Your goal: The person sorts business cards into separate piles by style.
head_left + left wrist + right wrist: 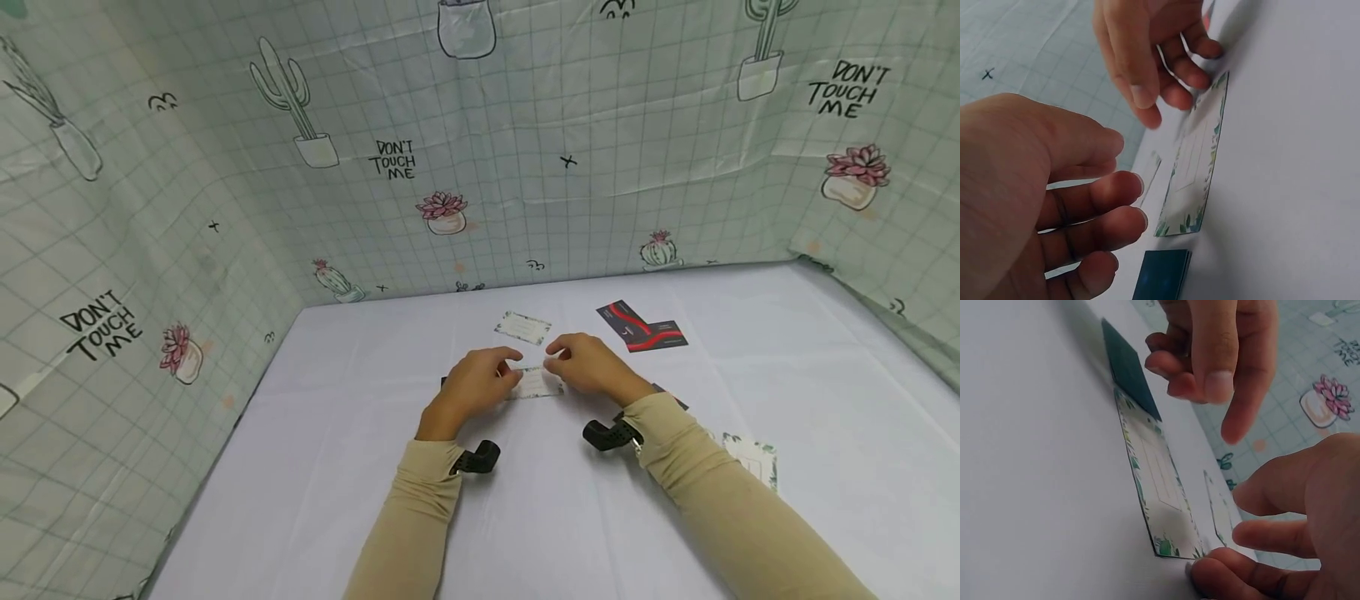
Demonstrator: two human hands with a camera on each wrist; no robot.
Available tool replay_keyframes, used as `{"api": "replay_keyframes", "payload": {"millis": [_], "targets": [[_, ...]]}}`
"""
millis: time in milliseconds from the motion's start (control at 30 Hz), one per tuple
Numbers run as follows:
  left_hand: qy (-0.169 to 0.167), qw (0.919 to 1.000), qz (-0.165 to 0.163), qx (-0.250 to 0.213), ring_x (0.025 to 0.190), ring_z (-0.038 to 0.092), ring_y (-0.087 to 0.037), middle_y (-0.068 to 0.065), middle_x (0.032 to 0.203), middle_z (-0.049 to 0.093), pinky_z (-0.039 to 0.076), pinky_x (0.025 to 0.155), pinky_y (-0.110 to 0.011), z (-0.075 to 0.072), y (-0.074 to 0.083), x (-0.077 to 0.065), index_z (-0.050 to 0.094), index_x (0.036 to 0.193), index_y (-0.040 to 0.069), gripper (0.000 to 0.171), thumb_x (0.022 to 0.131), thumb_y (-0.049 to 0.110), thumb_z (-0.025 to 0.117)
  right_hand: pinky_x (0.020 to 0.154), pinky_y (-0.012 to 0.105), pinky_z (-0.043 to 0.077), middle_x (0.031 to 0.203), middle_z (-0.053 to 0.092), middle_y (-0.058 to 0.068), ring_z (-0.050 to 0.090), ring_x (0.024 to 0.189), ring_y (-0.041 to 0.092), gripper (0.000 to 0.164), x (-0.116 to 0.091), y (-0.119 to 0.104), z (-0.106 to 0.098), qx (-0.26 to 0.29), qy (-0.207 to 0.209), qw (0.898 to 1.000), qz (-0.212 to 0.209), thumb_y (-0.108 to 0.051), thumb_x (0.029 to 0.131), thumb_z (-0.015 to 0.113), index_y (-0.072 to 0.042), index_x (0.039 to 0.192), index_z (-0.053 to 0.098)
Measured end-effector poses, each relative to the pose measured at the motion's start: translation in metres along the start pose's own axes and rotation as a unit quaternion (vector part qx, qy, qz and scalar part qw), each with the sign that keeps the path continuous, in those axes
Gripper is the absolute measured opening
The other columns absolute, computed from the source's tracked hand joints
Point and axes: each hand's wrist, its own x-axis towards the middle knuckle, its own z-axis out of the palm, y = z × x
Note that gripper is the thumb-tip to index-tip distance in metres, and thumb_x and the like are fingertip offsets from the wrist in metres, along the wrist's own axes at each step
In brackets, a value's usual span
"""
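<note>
Between my two hands a white card with a green leafy border (538,383) lies flat on the table. My left hand (474,385) hovers at its left end, fingers loosely bent and holding nothing. Over the card's right end is my right hand (588,364), also loosely bent and without anything in its grasp; in the right wrist view its lower fingertips (1213,575) are right by the card's near corner. A small dark teal stack of cards (1161,275) lies end to end with the leafy card, mostly hidden by my left hand in the head view.
Farther back lies a second leafy card (523,327). Two black-and-red cards (656,335) overlap at the back right. Another leafy card (752,458) lies beside my right sleeve, and a dark card (671,397) shows partly behind my right wrist. A printed cloth (510,192) hangs behind the table.
</note>
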Motion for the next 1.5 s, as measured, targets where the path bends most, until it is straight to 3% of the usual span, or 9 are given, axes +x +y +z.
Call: {"api": "replay_keyframes", "payload": {"millis": [200, 400, 567, 867, 1133, 1300, 1500], "targets": [[-0.010, 0.9998, 0.004, 0.019, 0.062, 0.058, -0.010, 0.002, 0.089, 0.067, 0.047, 0.059, -0.029, -0.008, -0.005, 0.006, 0.066, 0.132, 0.011, 0.034, 0.101, 0.026, 0.061, 0.082, 0.044, 0.051, 0.110, 0.067, 0.017, 0.065, 0.097, 0.027, 0.034, 0.013, 0.002, -0.002, 0.002, -0.001, 1.000, 0.006, -0.025, 0.097, 0.061, -0.002, 0.121, 0.068], [-0.016, 0.9994, 0.003, 0.032, 0.079, 0.060, -0.014, -0.003, 0.101, 0.069, 0.050, 0.072, -0.034, -0.018, -0.009, 0.016, 0.065, 0.133, 0.011, 0.036, 0.101, 0.027, 0.061, 0.083, 0.044, 0.051, 0.112, 0.067, 0.018, 0.064, 0.100, 0.028, 0.034, 0.027, 0.006, -0.006, 0.000, 0.005, 1.000, 0.015, -0.025, 0.098, 0.059, -0.002, 0.122, 0.067], [-0.024, 0.9996, -0.012, 0.009, 0.087, 0.062, -0.015, -0.004, 0.107, 0.068, 0.051, 0.078, -0.036, -0.023, -0.015, 0.025, 0.064, 0.135, 0.012, 0.037, 0.101, 0.028, 0.060, 0.086, 0.046, 0.049, 0.112, 0.067, 0.019, 0.062, 0.102, 0.031, 0.033, 0.038, 0.011, -0.005, -0.008, 0.033, 0.999, 0.013, -0.022, 0.096, 0.059, 0.000, 0.120, 0.068], [-0.029, 0.9990, -0.033, 0.001, 0.103, 0.060, -0.022, -0.008, 0.115, 0.066, 0.048, 0.093, -0.042, -0.029, -0.023, 0.039, 0.066, 0.131, 0.008, 0.036, 0.101, 0.026, 0.060, 0.083, 0.043, 0.047, 0.103, 0.066, 0.017, 0.060, 0.093, 0.029, 0.037, 0.049, 0.015, -0.003, 0.012, 0.080, 0.997, -0.004, -0.018, 0.092, 0.064, 0.003, 0.122, 0.066], [-0.036, 0.9976, -0.059, -0.011, 0.111, 0.059, -0.024, -0.010, 0.122, 0.064, 0.045, 0.098, -0.043, -0.034, -0.026, 0.055, 0.066, 0.129, 0.008, 0.035, 0.101, 0.027, 0.059, 0.088, 0.044, 0.046, 0.111, 0.064, 0.018, 0.057, 0.097, 0.029, 0.052, 0.060, 0.015, 0.000, 0.000, 0.066, 0.998, 0.011, -0.023, 0.088, 0.070, 0.004, 0.132, 0.061], [-0.051, 0.9942, -0.089, -0.031, 0.116, 0.058, -0.025, -0.010, 0.128, 0.063, 0.044, 0.101, -0.044, -0.034, -0.027, 0.063, 0.066, 0.130, 0.008, 0.036, 0.100, 0.028, 0.059, 0.096, 0.047, 0.046, 0.121, 0.063, 0.023, 0.058, 0.111, 0.034, 0.058, 0.064, 0.013, 0.005, -0.027, 0.049, 0.998, 0.022, -0.030, 0.088, 0.072, 0.004, 0.134, 0.060], [-0.039, 0.9916, -0.113, -0.049, 0.122, 0.055, -0.027, -0.011, 0.133, 0.060, 0.042, 0.104, -0.045, -0.027, -0.028, 0.072, 0.063, 0.134, 0.006, 0.040, 0.101, 0.028, 0.059, 0.102, 0.049, 0.043, 0.131, 0.056, 0.029, 0.053, 0.123, 0.041, 0.063, 0.065, 0.008, 0.007, -0.054, 0.046, 0.997, 0.035, -0.037, 0.090, 0.072, 0.006, 0.134, 0.059]]}}
